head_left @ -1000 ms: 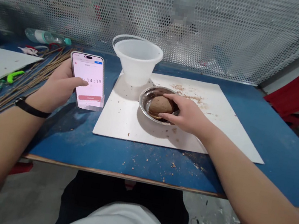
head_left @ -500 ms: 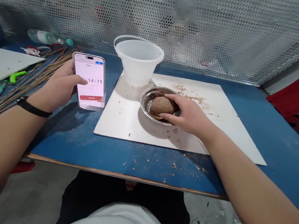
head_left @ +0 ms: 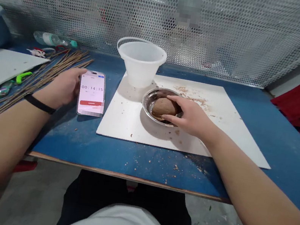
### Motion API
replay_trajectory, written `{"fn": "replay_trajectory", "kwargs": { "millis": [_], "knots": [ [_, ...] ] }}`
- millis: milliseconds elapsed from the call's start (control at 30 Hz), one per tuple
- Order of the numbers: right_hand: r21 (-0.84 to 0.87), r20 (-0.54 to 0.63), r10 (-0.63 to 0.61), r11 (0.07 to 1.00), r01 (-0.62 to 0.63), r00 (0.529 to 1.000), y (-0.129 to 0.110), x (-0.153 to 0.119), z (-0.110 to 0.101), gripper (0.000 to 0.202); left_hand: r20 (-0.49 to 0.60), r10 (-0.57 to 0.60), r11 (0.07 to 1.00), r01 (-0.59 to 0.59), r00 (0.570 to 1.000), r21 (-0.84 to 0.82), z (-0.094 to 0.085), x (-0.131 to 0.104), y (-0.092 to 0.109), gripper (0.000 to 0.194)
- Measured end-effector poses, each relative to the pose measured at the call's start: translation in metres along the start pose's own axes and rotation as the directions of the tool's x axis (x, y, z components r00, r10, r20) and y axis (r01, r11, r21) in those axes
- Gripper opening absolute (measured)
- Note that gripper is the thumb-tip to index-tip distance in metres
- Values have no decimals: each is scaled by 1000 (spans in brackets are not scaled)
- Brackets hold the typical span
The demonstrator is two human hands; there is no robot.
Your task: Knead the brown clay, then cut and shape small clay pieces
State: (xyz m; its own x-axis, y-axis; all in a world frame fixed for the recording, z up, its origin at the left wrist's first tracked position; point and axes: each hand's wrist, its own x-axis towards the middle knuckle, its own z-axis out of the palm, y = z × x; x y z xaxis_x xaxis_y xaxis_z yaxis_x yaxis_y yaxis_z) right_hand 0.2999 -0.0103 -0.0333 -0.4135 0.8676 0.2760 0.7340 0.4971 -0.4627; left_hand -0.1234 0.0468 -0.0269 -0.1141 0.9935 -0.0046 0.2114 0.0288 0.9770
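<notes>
The left hand (head_left: pixel 63 88) lies beside a white smartphone with a pink timer screen (head_left: pixel 92 93), fingers loosely curled against its left edge; the phone lies flat on the blue tabletop (head_left: pixel 103 150). The right hand (head_left: pixel 192 116) cups a brown lump of clay (head_left: pixel 162 107) sitting in a shallow round steel dish (head_left: pixel 147 100) on a white board (head_left: pixel 221 132). A white plastic bucket (head_left: pixel 141 63) stands just behind the dish. Thin brown sticks (head_left: pixel 43 75) lie to the left.

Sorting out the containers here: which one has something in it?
The metal bowl, holding a brown lump under the right hand; the white bucket behind looks empty.
</notes>
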Motion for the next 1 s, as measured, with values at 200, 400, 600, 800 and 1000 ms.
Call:
{"fn": "replay_trajectory", "kwargs": {
  "millis": [200,400,600,800,1000],
  "knots": [
    [-10,-3,0,1000,0,1000,1,-1,1,73,-54,-219,943,226,974,246,4,-21,25,24],
    [-10,-9,-9,1000,9,1000,1,0,2,72,-13,-69,733,60,998,677,-3,-26,33,31],
    [-31,-10,-21,999,21,1000,1,1,2,70,60,-85,400,-21,995,916,4,-30,22,103],
    [-106,6,-31,994,32,999,-1,1,1,73,7,-43,314,6,999,949,16,-38,25,118],
    [-157,0,-34,987,33,999,-1,1,1,73,22,-56,317,-3,998,948,23,-48,36,121]
  ]
}}
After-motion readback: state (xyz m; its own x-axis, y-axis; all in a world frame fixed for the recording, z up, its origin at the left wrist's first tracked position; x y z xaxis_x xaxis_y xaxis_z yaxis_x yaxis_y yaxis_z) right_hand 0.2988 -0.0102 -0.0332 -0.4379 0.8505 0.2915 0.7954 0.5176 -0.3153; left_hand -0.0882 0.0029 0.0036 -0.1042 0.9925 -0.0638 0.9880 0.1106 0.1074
